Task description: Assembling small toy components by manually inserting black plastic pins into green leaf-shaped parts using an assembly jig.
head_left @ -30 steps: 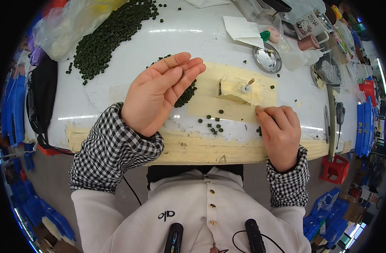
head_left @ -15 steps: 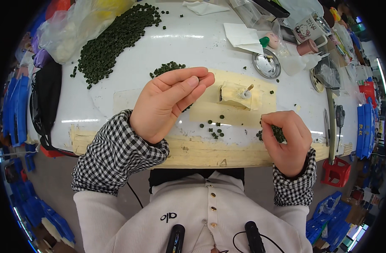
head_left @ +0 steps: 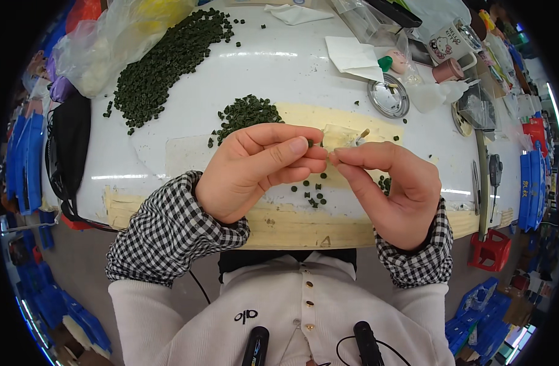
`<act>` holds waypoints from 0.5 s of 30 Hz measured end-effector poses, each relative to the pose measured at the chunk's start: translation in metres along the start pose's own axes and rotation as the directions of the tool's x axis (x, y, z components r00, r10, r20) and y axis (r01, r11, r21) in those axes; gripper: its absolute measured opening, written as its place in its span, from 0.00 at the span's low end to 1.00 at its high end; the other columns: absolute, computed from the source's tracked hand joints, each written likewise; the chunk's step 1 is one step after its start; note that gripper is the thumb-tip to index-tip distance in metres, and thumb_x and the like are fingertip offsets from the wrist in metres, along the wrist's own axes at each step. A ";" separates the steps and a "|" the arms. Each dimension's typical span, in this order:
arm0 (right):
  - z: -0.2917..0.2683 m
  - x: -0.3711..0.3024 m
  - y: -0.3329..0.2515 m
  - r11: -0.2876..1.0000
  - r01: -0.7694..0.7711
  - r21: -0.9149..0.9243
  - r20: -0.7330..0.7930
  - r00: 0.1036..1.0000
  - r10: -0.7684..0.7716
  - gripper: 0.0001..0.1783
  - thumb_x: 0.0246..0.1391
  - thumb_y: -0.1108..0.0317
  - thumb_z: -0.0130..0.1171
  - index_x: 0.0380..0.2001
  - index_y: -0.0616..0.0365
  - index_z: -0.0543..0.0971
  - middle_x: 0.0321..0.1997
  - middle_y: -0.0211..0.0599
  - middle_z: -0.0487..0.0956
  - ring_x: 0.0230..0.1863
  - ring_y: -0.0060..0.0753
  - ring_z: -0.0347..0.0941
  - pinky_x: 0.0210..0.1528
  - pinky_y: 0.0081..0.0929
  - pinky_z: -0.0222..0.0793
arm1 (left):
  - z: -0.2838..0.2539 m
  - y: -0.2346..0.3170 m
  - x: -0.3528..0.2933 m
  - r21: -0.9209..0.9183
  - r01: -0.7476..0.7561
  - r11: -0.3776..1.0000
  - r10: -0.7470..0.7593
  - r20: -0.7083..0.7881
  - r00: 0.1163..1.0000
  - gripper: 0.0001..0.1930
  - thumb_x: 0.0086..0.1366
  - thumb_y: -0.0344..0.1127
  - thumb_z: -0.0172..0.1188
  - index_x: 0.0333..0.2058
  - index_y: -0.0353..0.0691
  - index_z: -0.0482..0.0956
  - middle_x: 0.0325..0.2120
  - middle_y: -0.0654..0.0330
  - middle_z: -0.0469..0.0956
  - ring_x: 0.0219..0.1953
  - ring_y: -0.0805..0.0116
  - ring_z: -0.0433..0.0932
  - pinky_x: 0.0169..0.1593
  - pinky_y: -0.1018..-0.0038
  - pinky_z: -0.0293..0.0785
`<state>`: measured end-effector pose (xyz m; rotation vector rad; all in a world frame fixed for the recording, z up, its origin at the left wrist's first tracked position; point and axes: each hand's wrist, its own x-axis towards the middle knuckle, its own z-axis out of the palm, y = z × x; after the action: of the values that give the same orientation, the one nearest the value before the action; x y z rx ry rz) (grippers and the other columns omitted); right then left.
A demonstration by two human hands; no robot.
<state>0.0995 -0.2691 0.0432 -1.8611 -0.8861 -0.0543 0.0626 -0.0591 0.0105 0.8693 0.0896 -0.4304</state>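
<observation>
My left hand [head_left: 255, 161] pinches a small dark green spool-shaped piece [head_left: 310, 143] between thumb and fingers. Facing it, my right hand [head_left: 392, 183] has thumb and forefinger pressed together; whatever they hold is too small to make out. The fingertips of both hands nearly meet over the table. Just behind them stands a block wrapped in cream tape [head_left: 339, 135], partly hidden, with a short brown stick [head_left: 365, 132] rising from it. Several loose green pieces [head_left: 316, 198] lie below the hands, and more show behind my right hand.
A small heap of green pieces [head_left: 249, 113] lies beyond my left hand, and a large pile [head_left: 163, 73] is farther left. Toward the right are a round metal lid [head_left: 389, 96], white paper [head_left: 352, 56], a mug [head_left: 450, 43] and tweezers [head_left: 476, 183]. A wooden strip [head_left: 285, 226] edges the table.
My right hand has moved left and up from the loose pieces to my left fingertips. My left hand has lowered slightly and turned, so the green piece now shows.
</observation>
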 end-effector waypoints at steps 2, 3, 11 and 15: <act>-0.001 0.005 0.003 0.999 0.052 0.005 0.031 0.998 -0.052 0.09 0.48 0.82 0.60 0.35 0.62 0.80 0.32 0.39 0.81 0.33 0.31 0.79 0.37 0.22 0.73 | 0.001 0.000 -0.001 -0.007 0.001 1.000 -0.001 0.010 1.000 0.12 0.69 0.28 0.50 0.49 0.33 0.74 0.40 0.55 0.80 0.40 0.73 0.80 0.41 0.85 0.78; -0.001 0.004 0.003 0.999 0.043 0.008 0.028 0.999 -0.043 0.09 0.49 0.82 0.60 0.35 0.62 0.80 0.32 0.39 0.81 0.34 0.31 0.79 0.38 0.22 0.73 | 0.001 -0.001 -0.001 -0.006 -0.007 1.000 0.007 0.018 1.000 0.12 0.69 0.28 0.50 0.48 0.33 0.74 0.40 0.54 0.80 0.40 0.72 0.81 0.41 0.84 0.78; 0.002 -0.002 0.006 0.998 -0.046 0.051 0.012 0.999 0.046 0.08 0.49 0.81 0.61 0.34 0.63 0.80 0.33 0.39 0.80 0.34 0.30 0.79 0.38 0.21 0.73 | -0.002 -0.006 0.001 0.036 -0.029 0.999 0.027 0.055 0.998 0.11 0.66 0.26 0.53 0.47 0.34 0.74 0.37 0.55 0.80 0.38 0.70 0.81 0.40 0.82 0.79; 0.006 -0.003 0.009 0.996 -0.064 0.061 0.011 0.998 0.063 0.08 0.49 0.80 0.61 0.36 0.64 0.79 0.34 0.38 0.80 0.35 0.29 0.79 0.38 0.20 0.74 | -0.001 -0.006 -0.001 0.044 -0.030 0.999 0.028 0.047 0.998 0.10 0.65 0.26 0.54 0.45 0.34 0.75 0.36 0.55 0.80 0.36 0.70 0.81 0.39 0.81 0.79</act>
<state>0.1011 -0.2678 0.0325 -1.8323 -0.8256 0.0209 0.0597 -0.0613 0.0058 0.9028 0.0244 -0.4265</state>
